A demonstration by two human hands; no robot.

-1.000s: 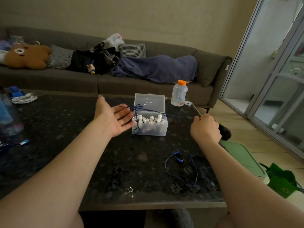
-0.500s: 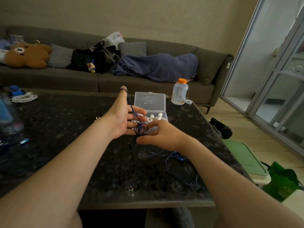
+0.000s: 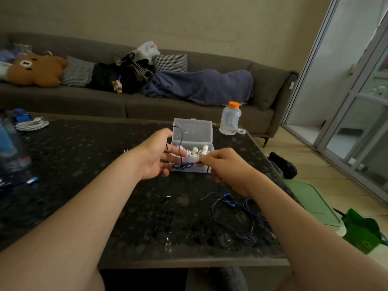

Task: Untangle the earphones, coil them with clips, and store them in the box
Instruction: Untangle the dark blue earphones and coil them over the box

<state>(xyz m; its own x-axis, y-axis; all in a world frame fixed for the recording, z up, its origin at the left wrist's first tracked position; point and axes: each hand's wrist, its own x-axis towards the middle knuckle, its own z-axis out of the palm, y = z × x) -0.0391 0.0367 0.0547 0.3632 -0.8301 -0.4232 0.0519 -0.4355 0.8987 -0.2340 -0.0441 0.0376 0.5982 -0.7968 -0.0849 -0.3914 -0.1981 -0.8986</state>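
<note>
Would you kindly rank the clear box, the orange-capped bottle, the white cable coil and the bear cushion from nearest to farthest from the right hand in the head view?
1. Clear box, just beside the right hand.
2. Orange-capped bottle, farther back.
3. White cable coil, far left.
4. Bear cushion, on the sofa.

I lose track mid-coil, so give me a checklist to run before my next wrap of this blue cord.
1. The blue cord is hooked over the left hand: ok.
2. The right hand pinches the cord: ok.
3. Cord free of knots: not ok, a tangle sits between the hands.
4. The clips lie close by on the table: ok.
5. The box is open: ok, lid up.
6. Room beside the white earphones inside: cannot tell.
</note>
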